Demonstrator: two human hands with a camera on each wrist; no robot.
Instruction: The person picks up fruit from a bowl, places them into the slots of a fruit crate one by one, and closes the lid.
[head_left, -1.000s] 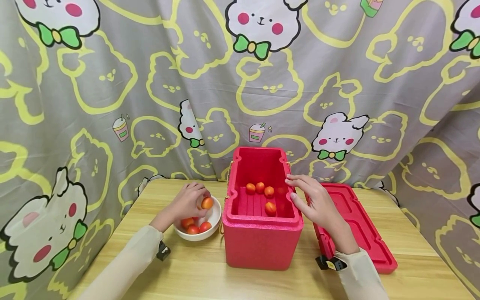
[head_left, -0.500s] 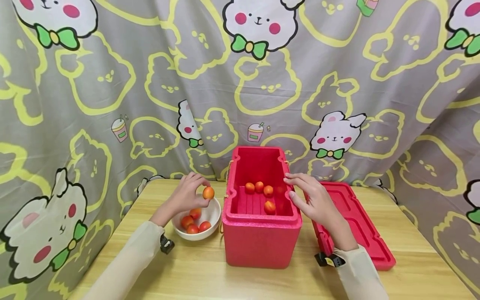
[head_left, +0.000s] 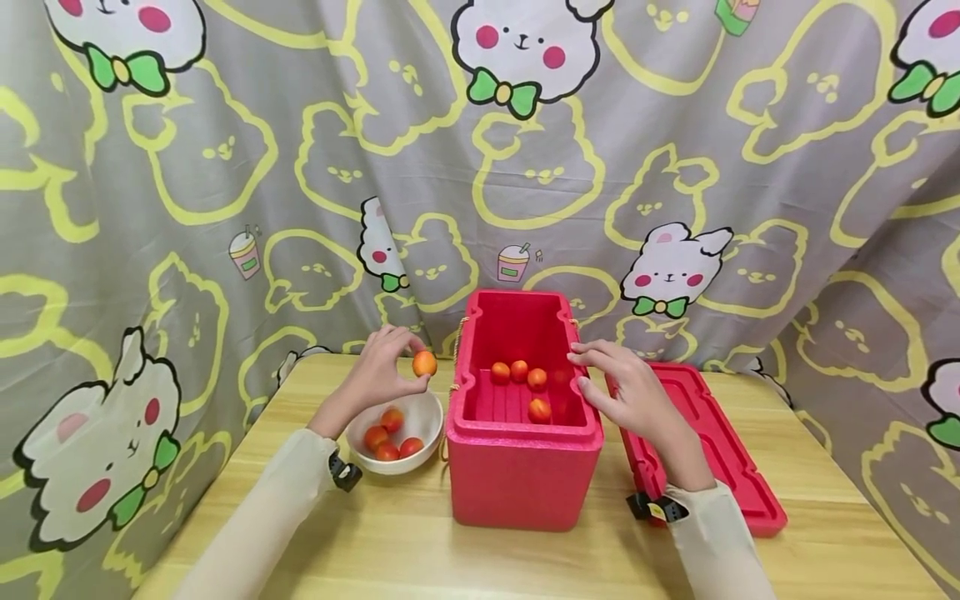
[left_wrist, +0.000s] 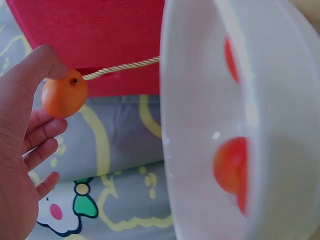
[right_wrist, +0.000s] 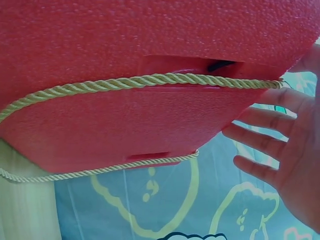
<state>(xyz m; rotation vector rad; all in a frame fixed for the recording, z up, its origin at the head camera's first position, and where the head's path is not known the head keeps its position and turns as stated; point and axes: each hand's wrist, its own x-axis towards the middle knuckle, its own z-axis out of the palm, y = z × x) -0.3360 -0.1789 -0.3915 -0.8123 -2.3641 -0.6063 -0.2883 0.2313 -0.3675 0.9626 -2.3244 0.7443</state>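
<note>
My left hand [head_left: 378, 371] pinches a small orange fruit [head_left: 424, 363] [left_wrist: 64, 95] between thumb and fingertips, lifted above the white bowl [head_left: 427, 446] [left_wrist: 200, 120]. The bowl holds three more red-orange fruits [head_left: 388, 433]. To its right stands an open red foam box [head_left: 525, 475] [right_wrist: 150, 75] with several fruits [head_left: 528, 387] on its ribbed floor. My right hand [head_left: 622, 392] [right_wrist: 285, 150] rests with straight, spread fingers against the box's right rim, holding nothing.
The box's red lid [head_left: 712, 450] lies flat on the wooden table [head_left: 420, 550] to the right of the box. A rope handle [right_wrist: 140, 82] runs along the box side. A cartoon-print curtain [head_left: 300, 167] hangs close behind the table.
My left hand has lifted the orange fruit out of the bowl and carried it up and right, toward the box's left edge. The right hand has stayed at the box rim.
</note>
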